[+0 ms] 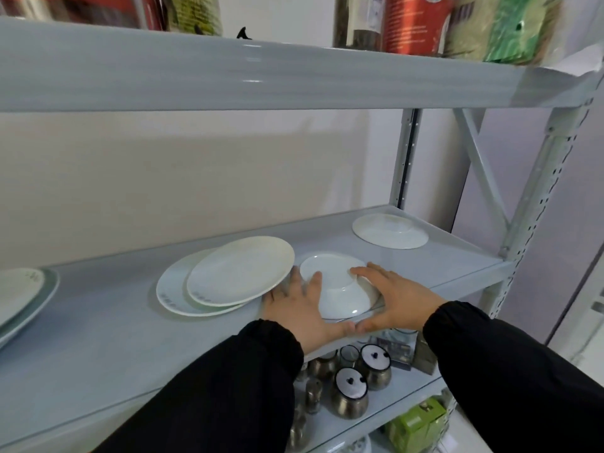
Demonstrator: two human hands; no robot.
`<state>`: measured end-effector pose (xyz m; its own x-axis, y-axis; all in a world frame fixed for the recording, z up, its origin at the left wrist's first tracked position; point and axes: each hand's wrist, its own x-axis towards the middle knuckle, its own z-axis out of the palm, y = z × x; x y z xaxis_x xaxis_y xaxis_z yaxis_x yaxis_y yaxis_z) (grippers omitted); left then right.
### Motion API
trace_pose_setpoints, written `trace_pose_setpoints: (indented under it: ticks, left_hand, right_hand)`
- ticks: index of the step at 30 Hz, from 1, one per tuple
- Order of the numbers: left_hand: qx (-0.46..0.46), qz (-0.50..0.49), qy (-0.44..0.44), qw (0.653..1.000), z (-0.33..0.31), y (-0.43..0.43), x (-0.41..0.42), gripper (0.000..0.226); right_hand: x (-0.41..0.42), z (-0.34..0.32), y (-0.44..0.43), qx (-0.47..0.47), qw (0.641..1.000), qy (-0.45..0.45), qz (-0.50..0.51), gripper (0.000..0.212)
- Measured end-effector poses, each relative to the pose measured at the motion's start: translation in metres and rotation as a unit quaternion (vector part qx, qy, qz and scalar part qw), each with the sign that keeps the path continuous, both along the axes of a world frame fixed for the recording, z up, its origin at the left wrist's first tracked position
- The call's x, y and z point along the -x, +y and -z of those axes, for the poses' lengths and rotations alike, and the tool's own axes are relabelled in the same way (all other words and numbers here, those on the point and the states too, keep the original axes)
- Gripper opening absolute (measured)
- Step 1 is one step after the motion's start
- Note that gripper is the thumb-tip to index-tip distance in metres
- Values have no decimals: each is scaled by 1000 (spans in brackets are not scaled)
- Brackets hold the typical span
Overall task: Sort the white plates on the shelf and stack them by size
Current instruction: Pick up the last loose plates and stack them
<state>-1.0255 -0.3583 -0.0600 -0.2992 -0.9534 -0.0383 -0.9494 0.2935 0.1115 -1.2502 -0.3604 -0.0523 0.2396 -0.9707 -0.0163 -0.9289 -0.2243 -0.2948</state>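
An upside-down white plate (340,289) lies near the front edge of the grey middle shelf (98,338). My left hand (299,308) holds its left side and my right hand (392,295) holds its right side, fingers curved over the rim. To the left, a white plate (240,269) leans on a larger patterned plate (173,291). Another upside-down white plate (390,231) sits at the back right. Part of a plate stack (19,294) shows at the far left edge.
The upper shelf (261,76) hangs close overhead, carrying packets and jars. Below, metal pots with white lids (351,390) and a green box (415,423) stand on the lower shelf. A perforated steel upright (539,197) frames the right side.
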Motion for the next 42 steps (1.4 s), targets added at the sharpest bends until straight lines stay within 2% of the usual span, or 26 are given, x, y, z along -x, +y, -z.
trace_pose_setpoints:
  ticks: [6,11,17,21,24,28,30,32,35,37,39,42]
  left_hand:
    - [16,11,41,999,1,-4,-8,119]
    - [40,34,46,998,2,8,-12,96]
    - [95,71,12,993,10,30,-15,69]
    - [94,84,-36,991,12,46,-20,67]
    - [93,95,-35,991,6,55,-24,68]
    - [144,77,50,985,-19,62,-35,63]
    - [181,51,137,973,-31,64,-44,49]
    - [182,34,245,952,-41,62,-54,31]
    - [162,-3,352,922,-56,63,-75,13]
    - [125,-49,460,878,-69,64,-92,17]
    - [74,-86,570,814,-82,62,-114,17]
    - [55,-115,658,742,-91,47,-153,22]
  right_hand:
    - [5,2,2,34,999,-38,-10,107]
    - [15,12,8,77,995,-61,-22,93]
    - [27,22,25,137,990,-17,-12,70]
    - [35,35,42,174,984,-35,-19,75]
    - [35,33,51,204,977,-59,-23,73]
    - [18,0,51,306,931,-197,-12,51]
    - [2,-20,47,312,916,-253,12,39]
    - [-13,-35,43,301,907,-292,29,51]
    - [-35,-45,37,283,899,-333,14,75]
    - [-53,-43,32,267,900,-344,-8,81]
    - [-73,-34,28,250,912,-323,-26,78]
    - [-105,-13,23,230,935,-262,-72,73]
